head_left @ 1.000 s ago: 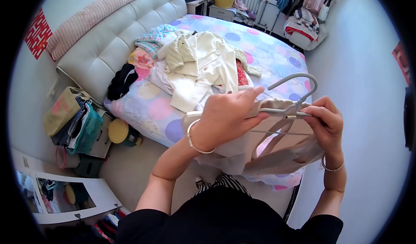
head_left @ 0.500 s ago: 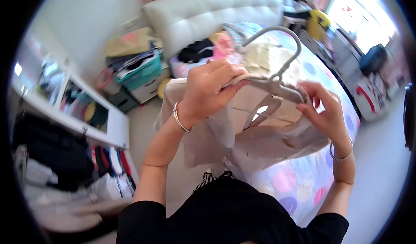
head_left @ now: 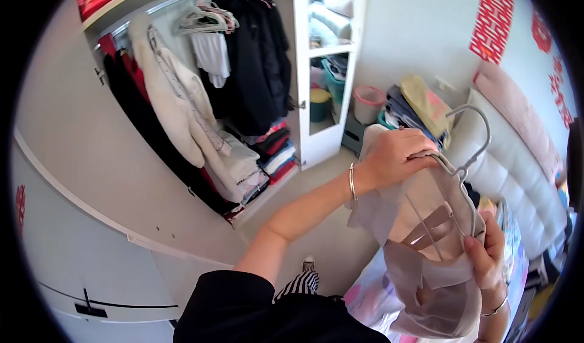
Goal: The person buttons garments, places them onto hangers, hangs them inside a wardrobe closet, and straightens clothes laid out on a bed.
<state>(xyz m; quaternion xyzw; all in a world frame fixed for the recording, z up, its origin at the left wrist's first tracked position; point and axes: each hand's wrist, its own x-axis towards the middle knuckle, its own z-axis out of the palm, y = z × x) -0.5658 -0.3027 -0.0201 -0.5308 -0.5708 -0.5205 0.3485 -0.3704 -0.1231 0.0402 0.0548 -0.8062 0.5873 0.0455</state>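
Observation:
A pale beige collared shirt (head_left: 435, 303) hangs on a grey hanger (head_left: 487, 133) in front of me, with the hook pointing up and to the right. My left hand (head_left: 395, 155) is closed around one shoulder of the shirt and the hanger arm inside it. Lower on the right, my right hand (head_left: 486, 253) pinches the other shoulder near the hanger's end, thumb on the front. Between my hands the neck opening gapes, showing the hanger's thin bar and a strip of fabric inside. Part of the hanger is hidden by the cloth.
An open wardrobe at left has a metal rod (head_left: 176, 3) with a cream coat (head_left: 167, 93), dark jackets (head_left: 243, 69) and several white hangers (head_left: 204, 20). Folded clothes lie below. A mirrored door (head_left: 331, 99) stands beside a pink-rimmed bin (head_left: 368, 104). The bed's padded headboard (head_left: 517, 172) is at right.
My view has swung left from the bed towards the open wardrobe. Both hands still hold the shirt on its hanger, which now tilts downward to the right. My right hand has closed on the shoulder.

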